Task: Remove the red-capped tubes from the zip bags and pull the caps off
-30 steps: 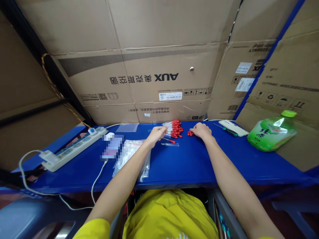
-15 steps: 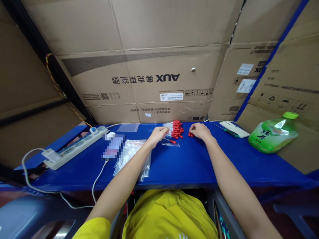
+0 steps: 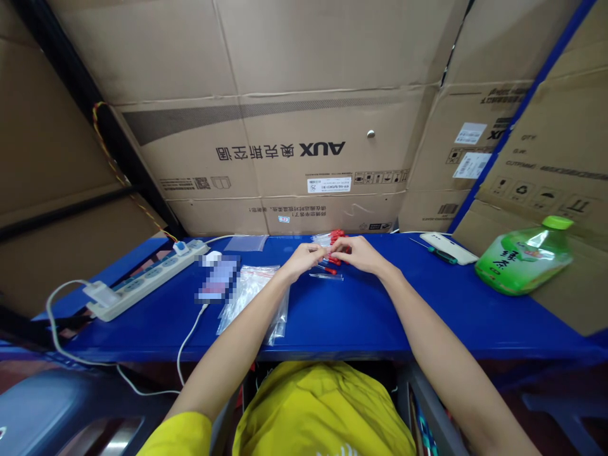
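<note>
A pile of small clear tubes with red caps [image 3: 332,239] lies at the back of the blue table [image 3: 361,316]. My left hand [image 3: 304,258] is closed in a pinch on a clear tube, just in front of the pile. My right hand [image 3: 357,253] has come in beside it, fingers curled and pinched around something small that I cannot make out. The two hands nearly touch over the pile. One loose clear tube [image 3: 325,277] lies flat on the table just below them.
Clear plastic bags [image 3: 251,294] lie left of the hands beside a blurred phone [image 3: 215,278] on a white cable. A power strip [image 3: 147,278] sits far left. A green bottle [image 3: 525,256] lies at right, a white device [image 3: 449,247] behind. Cardboard boxes [image 3: 285,152] wall the back.
My right hand left the loose red caps at the right of the pile and moved left to meet my left hand. The left hand barely shifted.
</note>
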The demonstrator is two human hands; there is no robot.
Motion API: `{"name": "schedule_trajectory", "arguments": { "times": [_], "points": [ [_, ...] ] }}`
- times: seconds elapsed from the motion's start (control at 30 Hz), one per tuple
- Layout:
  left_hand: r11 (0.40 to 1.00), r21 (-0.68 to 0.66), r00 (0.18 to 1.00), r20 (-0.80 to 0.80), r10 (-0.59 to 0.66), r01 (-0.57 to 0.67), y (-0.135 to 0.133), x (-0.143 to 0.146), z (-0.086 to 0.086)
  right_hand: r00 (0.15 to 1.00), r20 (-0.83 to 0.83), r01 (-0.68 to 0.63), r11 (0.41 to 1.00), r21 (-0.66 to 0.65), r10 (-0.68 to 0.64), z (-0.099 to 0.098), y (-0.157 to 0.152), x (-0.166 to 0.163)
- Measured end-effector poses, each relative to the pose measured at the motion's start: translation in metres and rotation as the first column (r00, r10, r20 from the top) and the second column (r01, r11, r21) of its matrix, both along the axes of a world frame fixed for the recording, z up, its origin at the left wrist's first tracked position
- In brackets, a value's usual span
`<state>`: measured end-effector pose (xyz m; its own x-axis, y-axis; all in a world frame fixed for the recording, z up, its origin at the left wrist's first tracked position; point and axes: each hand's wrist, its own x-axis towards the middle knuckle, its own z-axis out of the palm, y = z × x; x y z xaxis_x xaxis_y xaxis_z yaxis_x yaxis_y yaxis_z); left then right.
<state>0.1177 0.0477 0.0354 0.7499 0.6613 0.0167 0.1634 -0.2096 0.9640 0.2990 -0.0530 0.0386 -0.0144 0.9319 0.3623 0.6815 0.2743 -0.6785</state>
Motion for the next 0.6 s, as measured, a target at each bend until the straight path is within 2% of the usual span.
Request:
{"name": "schedule_trajectory", "arguments": {
  "times": [0.13,0.2,0.27,0.33,0.43,0.5,0.6],
  "points": [
    [0.983,0.174,0.998,0.024,-0.064,0.059,0.007,-0.001,-0.004,0.995,0.066,0.075,0.997,-0.005,-0.074,0.000,0.000,0.008],
    [0.946,0.317,0.998,-0.024,-0.065,0.069,0.014,-0.002,-0.008,0.986,0.115,0.126,0.992,-0.010,-0.124,0.001,-0.001,0.016],
    [0.862,0.502,0.991,-0.135,-0.009,0.076,0.021,-0.004,-0.011,0.975,0.147,0.169,0.985,-0.014,-0.165,0.002,-0.003,0.022],
    [0.746,0.651,0.967,-0.251,0.033,0.144,0.026,-0.007,-0.014,0.965,0.174,0.205,0.978,-0.028,-0.197,0.004,-0.005,0.027],
    [0.627,0.719,0.930,-0.367,-0.021,0.298,0.028,-0.009,-0.016,0.958,0.207,0.226,0.968,-0.106,-0.200,0.007,-0.010,0.028],
    [0.590,0.728,0.917,-0.395,-0.053,0.348,0.029,-0.010,-0.015,0.959,0.222,0.216,0.960,-0.176,-0.175,0.010,-0.013,0.027],
    [0.558,0.751,0.923,-0.378,-0.075,0.353,0.031,-0.012,-0.011,0.955,0.247,0.223,0.945,-0.241,-0.162,0.011,-0.014,0.025]
  ]
}}
